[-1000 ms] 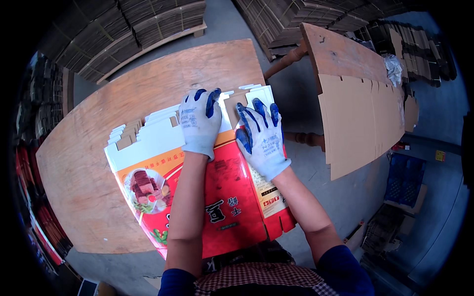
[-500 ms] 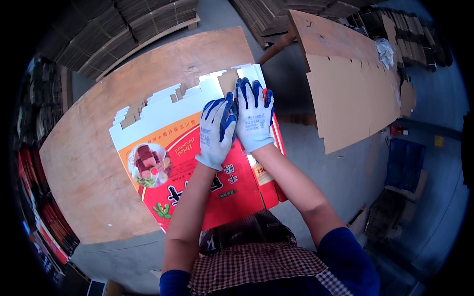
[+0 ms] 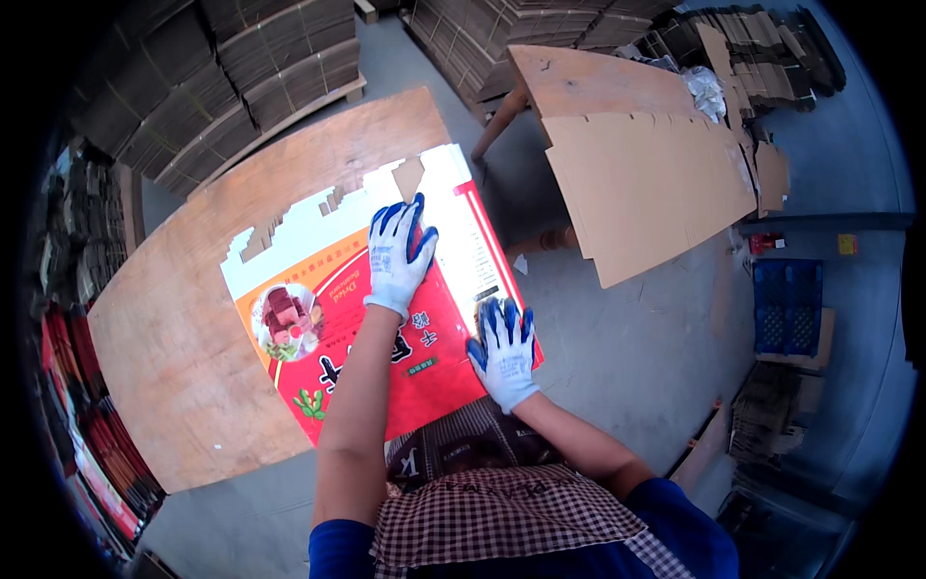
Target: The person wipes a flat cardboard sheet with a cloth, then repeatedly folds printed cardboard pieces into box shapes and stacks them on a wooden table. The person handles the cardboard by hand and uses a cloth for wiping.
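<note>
A flat printed carton blank point(image 3: 318, 289), red and orange with a white notched top edge and a food picture, lies on a wooden table point(image 3: 183, 347). My left hand point(image 3: 397, 253), in a blue and white glove, presses flat on the upper middle of the carton with fingers spread. My right hand point(image 3: 503, 352), gloved the same way, rests flat on the carton's near right corner at the table edge. Neither hand grips anything.
A second table point(image 3: 588, 82) at the upper right carries plain brown cardboard sheets point(image 3: 646, 188) hanging over its edge. Stacks of flattened cardboard point(image 3: 231, 68) stand behind the table. Red printed cartons point(image 3: 82, 425) are piled at the left. A blue crate point(image 3: 786, 304) sits on the concrete floor at right.
My right hand has slid from the carton's top, beside the left hand, down to its near right corner. My left hand stays near the upper middle.
</note>
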### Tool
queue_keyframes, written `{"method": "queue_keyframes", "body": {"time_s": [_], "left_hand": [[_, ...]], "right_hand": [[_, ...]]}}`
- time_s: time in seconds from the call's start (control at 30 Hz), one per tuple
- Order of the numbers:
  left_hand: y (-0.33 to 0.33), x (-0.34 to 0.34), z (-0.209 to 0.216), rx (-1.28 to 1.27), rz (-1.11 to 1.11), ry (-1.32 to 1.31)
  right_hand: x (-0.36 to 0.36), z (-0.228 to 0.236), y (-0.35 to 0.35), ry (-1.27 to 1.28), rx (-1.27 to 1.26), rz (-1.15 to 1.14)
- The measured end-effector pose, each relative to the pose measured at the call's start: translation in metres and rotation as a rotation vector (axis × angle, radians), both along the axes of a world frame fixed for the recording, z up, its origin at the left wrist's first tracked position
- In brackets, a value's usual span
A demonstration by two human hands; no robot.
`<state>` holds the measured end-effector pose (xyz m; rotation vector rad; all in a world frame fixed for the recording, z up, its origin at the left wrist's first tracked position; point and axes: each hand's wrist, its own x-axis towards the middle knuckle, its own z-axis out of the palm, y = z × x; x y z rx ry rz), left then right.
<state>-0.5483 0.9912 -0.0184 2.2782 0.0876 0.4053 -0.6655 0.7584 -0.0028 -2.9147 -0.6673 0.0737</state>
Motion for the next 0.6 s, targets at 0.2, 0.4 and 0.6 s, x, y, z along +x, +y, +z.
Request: {"method": "queue_keyframes", "body": {"time_s": [0.2, 0.4, 0.6], "left_hand": [[-0.028, -0.061, 0.016, 0.362, -0.157, 0.101], [-0.061, -0.103, 0.034, 0.453, -0.239, 0.312], [-0.067, -0.102, 0.032, 0.453, -0.232, 0.384]], "right_hand": [[0.066, 0.03, -0.059, 0.255, 0.403, -0.164], [0.194, -0.001, -0.124, 0.198, -0.345, -0.574], [0.218, -0.043, -0.16, 0.224, -0.452, -0.528]]}}
